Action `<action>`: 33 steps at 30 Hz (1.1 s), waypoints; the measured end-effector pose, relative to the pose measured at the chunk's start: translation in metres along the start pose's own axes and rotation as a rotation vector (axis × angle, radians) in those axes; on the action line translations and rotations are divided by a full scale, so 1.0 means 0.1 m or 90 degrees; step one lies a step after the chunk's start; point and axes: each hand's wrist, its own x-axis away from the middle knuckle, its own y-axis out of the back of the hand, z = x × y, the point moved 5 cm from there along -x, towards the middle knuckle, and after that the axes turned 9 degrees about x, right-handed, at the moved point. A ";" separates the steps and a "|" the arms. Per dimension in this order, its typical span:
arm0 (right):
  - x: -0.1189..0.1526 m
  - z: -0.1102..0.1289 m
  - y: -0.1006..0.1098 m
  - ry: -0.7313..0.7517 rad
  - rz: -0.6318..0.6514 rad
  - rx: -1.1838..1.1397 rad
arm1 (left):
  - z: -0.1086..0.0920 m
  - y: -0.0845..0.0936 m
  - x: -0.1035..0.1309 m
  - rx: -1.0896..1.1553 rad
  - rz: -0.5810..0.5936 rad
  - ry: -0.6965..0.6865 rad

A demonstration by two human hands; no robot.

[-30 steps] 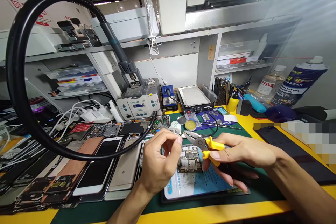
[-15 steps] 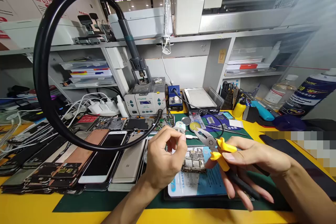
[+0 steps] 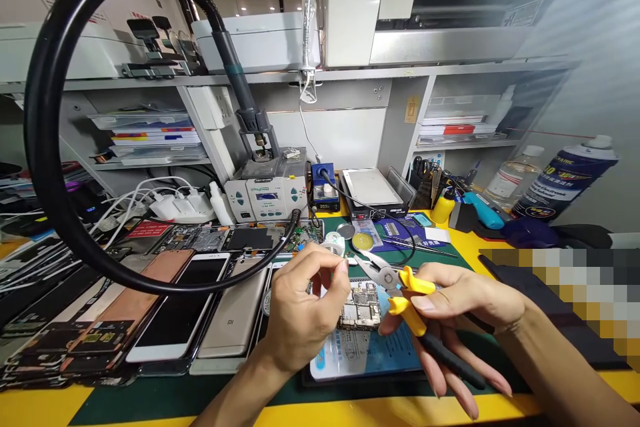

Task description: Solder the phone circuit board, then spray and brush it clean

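Note:
My left hand (image 3: pixel 307 310) is pinched closed, thumb against forefinger, above the left part of a blue-and-white mat or sheet. A tiny tip seems to show at its fingertips, too small to name. My right hand (image 3: pixel 457 303) grips pliers (image 3: pixel 387 278) with yellow and black handles. Their metal jaws are parted and point toward my left fingertips, a small gap away. Below and between the hands lies a phone circuit board (image 3: pixel 361 307) on the blue-and-white sheet (image 3: pixel 367 355).
Several phones (image 3: pixel 180 307) lie in rows at left. A hot-air station (image 3: pixel 267 197) with a looping black hose (image 3: pixel 45 167) stands behind them. Further right are a soldering-iron stand (image 3: pixel 324 190), a flat heating plate (image 3: pixel 375 187), a round yellow tin (image 3: pixel 363 241) and a spray can (image 3: pixel 567 177).
The pliers' jaws have come closer to my left fingertips. My left hand keeps its pinch. The whole view has shifted a little to the right.

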 end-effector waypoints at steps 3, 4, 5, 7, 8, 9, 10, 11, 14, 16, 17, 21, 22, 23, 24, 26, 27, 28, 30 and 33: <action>-0.01 0.00 -0.01 0.021 -0.012 0.000 | -0.02 0.00 0.00 0.007 -0.003 -0.015; -0.01 0.00 -0.02 0.026 -0.019 0.000 | -0.02 0.00 0.00 0.008 -0.005 -0.017; -0.01 0.00 -0.02 0.029 -0.026 -0.002 | -0.02 0.00 0.00 0.009 -0.006 -0.018; -0.01 0.01 -0.02 0.025 -0.033 -0.002 | -0.03 0.01 -0.01 0.010 -0.008 -0.018; 0.00 0.01 -0.03 0.021 -0.032 0.001 | -0.03 0.01 -0.01 0.011 -0.010 -0.017; 0.00 0.01 -0.03 0.016 -0.031 0.003 | -0.02 0.01 -0.01 0.011 -0.011 -0.015; 0.00 0.01 -0.03 0.012 -0.029 0.003 | -0.02 0.01 -0.01 0.012 -0.013 -0.014; 0.01 0.01 -0.04 0.008 -0.026 0.003 | -0.02 0.01 -0.01 0.013 -0.015 -0.013; 0.01 0.01 -0.04 0.003 -0.024 -0.007 | -0.02 0.02 -0.01 0.014 -0.015 -0.010; 0.01 0.01 -0.04 0.003 -0.026 -0.010 | -0.03 0.01 -0.01 0.015 -0.012 -0.009; 0.01 0.01 -0.04 0.002 -0.026 -0.010 | -0.03 0.01 -0.01 0.015 -0.011 -0.008; 0.00 0.00 -0.03 -0.009 -0.033 0.014 | -0.03 0.01 -0.02 0.019 -0.006 -0.006; 0.00 0.01 -0.03 -0.012 -0.035 0.024 | -0.04 0.01 -0.02 0.020 -0.006 -0.006; 0.00 0.02 -0.03 -0.016 -0.040 0.036 | -0.04 0.01 -0.01 0.022 -0.007 -0.007; 0.00 0.03 -0.03 -0.016 -0.046 0.051 | -0.04 0.01 -0.01 0.024 -0.007 -0.007; 0.01 0.07 -0.02 -0.011 -0.060 0.086 | -0.04 0.01 -0.01 0.030 -0.005 -0.007; 0.01 0.10 -0.02 -0.006 -0.067 0.102 | -0.03 0.00 -0.01 0.034 -0.003 -0.005; 0.01 0.14 -0.02 0.000 -0.073 0.114 | -0.01 0.00 0.00 0.040 -0.003 -0.001; 0.00 0.19 -0.03 0.013 -0.082 0.118 | 0.02 0.01 0.00 0.053 -0.004 0.013; 0.00 0.26 -0.06 0.042 -0.094 0.089 | 0.09 0.03 0.00 0.079 -0.018 0.050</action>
